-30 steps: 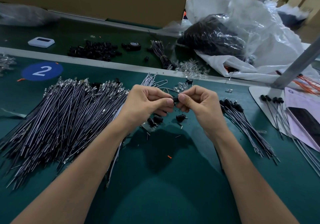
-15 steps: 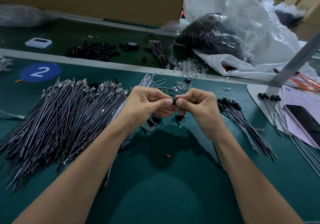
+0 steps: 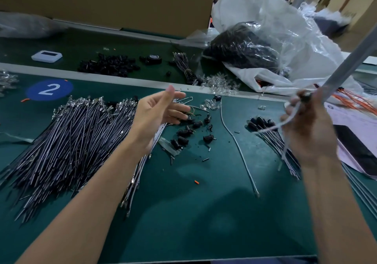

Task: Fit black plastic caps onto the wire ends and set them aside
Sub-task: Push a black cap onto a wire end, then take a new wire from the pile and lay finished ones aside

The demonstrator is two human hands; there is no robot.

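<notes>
My right hand (image 3: 306, 129), blurred by motion, is raised at the right and grips a capped wire (image 3: 289, 118); the black cap shows at its fingertips and the pale wire hangs down over the capped-wire pile (image 3: 271, 137). Fingers straight and holding nothing, my left hand (image 3: 161, 112) hovers open above the edge of the big heap of uncapped wires (image 3: 71, 139). Several loose black caps (image 3: 189, 133) lie on the green mat between my hands. A single grey wire (image 3: 236, 143) lies on the mat beside them.
A blue "2" disc (image 3: 49, 89) marks the mat at the left. Behind the white strip sit more black caps (image 3: 108, 65), a tape roll (image 3: 154, 59), a white device (image 3: 47, 55) and a plastic bag of black parts (image 3: 242, 47). A phone on paper (image 3: 359, 151) lies at the right.
My hands have parted. The right one swung to the right and up with the capped wire, and the left one let go and opened. The camera view also shifted.
</notes>
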